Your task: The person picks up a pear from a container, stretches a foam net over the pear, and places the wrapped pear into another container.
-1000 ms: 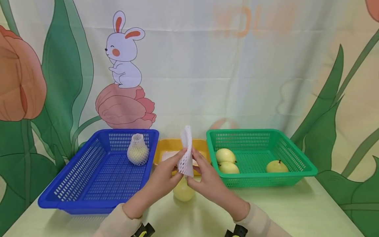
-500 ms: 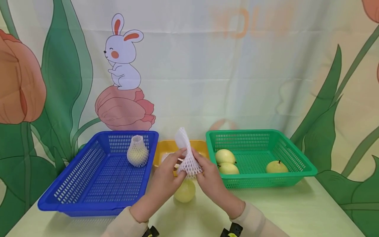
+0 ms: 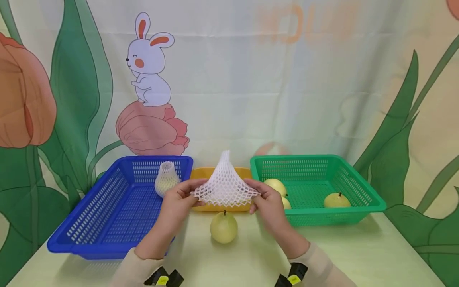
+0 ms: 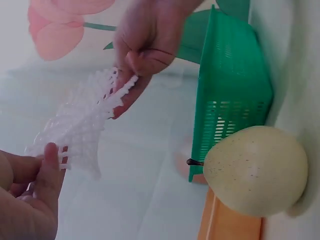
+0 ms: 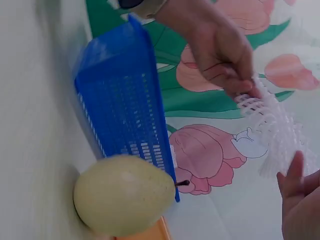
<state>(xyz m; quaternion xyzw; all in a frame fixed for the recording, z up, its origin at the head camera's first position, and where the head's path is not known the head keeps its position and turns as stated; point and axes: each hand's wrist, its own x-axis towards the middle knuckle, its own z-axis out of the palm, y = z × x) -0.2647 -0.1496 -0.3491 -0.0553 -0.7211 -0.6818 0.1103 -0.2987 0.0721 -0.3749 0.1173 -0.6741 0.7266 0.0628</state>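
Observation:
A white foam fruit net (image 3: 226,181) is stretched wide at its lower rim between both hands, its narrow end pointing up. My left hand (image 3: 178,205) pinches the left side of that rim, with the thumb on the mesh in the left wrist view. On the right side my right hand (image 3: 269,207) pinches the rim in the same way. Below the net a yellow-green pear (image 3: 224,228) stands upright on the table, stem up, apart from both hands. Both wrist views show the pear (image 4: 256,171) close by and the net (image 5: 280,127) held off the table.
The blue basket (image 3: 118,215) at left holds one pear in a foam net (image 3: 166,177). In the green basket (image 3: 322,217) at right lie several bare pears (image 3: 337,200). Behind the net a yellow tray (image 3: 204,173) sits between the baskets, and a printed curtain hangs beyond.
My hands have moved apart, spreading the net from a narrow, folded shape into a wide cone. The pear below, partly covered before, now shows whole.

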